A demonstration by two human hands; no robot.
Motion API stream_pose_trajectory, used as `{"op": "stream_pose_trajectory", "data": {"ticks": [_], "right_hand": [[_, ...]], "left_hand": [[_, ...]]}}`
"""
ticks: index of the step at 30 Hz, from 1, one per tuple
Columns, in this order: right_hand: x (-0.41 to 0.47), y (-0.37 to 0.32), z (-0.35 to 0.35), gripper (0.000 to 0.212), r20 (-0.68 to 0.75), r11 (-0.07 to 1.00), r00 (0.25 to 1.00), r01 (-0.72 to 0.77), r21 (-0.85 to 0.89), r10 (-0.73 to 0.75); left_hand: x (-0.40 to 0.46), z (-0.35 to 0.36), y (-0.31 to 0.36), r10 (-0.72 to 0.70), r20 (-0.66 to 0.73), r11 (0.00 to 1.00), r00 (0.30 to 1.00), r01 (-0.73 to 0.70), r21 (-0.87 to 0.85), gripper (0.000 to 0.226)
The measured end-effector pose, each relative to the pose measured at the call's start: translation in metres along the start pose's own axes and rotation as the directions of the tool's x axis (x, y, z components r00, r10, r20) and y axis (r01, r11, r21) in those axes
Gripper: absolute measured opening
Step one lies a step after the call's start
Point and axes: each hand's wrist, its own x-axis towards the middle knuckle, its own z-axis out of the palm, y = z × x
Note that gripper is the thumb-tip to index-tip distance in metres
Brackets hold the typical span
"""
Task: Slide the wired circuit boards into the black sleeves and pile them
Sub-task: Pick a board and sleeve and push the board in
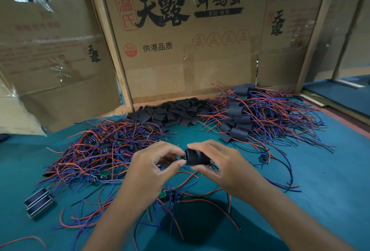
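Right hand point(218, 162) pinches sleeve point(197, 157), centre frame; left hand point(154, 167) pinches board's end at its mouth; loose wires point(192, 172) could snag, jamming it.

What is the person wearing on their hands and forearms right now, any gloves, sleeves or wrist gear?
Nothing shows on either one. The left hand and right hand are bare, with no gloves, rings or finger cots. Both forearms are uncovered down to the bottom edge of the picture: no sleeves, watch, wrist strap or cable in view.
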Motion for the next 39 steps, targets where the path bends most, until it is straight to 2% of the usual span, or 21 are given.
{"op": "stream_pose_trajectory", "data": {"ticks": [4, 8, 13, 15, 19, 24, 29, 36, 39], "right_hand": [[0.000, -0.001, 0.002, 0.042, 0.017, 1.000, 1.000, -0.014, -0.005, 0.014], [0.000, -0.001, 0.002, 0.044, 0.031, 0.999, 0.999, -0.040, -0.016, 0.041], [-0.001, -0.001, 0.004, 0.043, 0.057, 0.999, 0.998, -0.039, -0.028, 0.040], [-0.001, -0.001, 0.004, 0.042, 0.044, 0.998, 0.998, -0.054, -0.019, 0.054], [0.000, 0.000, 0.004, 0.043, 0.040, 0.997, 0.996, -0.077, -0.007, 0.077], [-0.002, -0.002, 0.004, 0.042, 0.046, 0.998, 0.997, -0.059, -0.038, 0.060], [-0.003, -0.001, 0.005, 0.031, 0.024, 0.998, 0.998, -0.055, -0.021, 0.056], [-0.004, 0.009, 0.009, 0.026, 0.109, 0.997, 0.992, -0.056, -0.058, 0.062], [-0.003, 0.010, 0.004, 0.020, 0.128, 0.995, 0.988, -0.085, -0.058, 0.092]], "left_hand": [[0.001, 0.001, -0.003, 0.063, 0.003, 0.998, 0.998, -0.063, 0.031, 0.010], [0.000, 0.002, -0.005, -0.013, 0.014, 0.995, 1.000, 0.014, -0.102, 0.016], [0.001, 0.006, -0.007, -0.073, -0.005, 0.989, 0.997, 0.072, -0.128, 0.007], [0.000, 0.008, -0.008, -0.114, 0.005, 0.984, 0.994, 0.113, -0.140, 0.018], [-0.001, 0.011, -0.009, -0.192, 0.066, 0.965, 0.979, 0.201, -0.167, 0.037], [-0.001, 0.008, -0.007, -0.203, 0.111, 0.963, 0.973, 0.219, -0.157, 0.029], [-0.002, 0.011, -0.006, -0.234, 0.178, 0.939, 0.956, 0.270, -0.214, 0.036], [-0.001, 0.012, 0.000, -0.294, 0.282, 0.905, 0.913, 0.361, -0.225, 0.052], [-0.002, 0.015, 0.001, -0.297, 0.361, 0.870, 0.884, 0.406, -0.279, 0.043]]}}
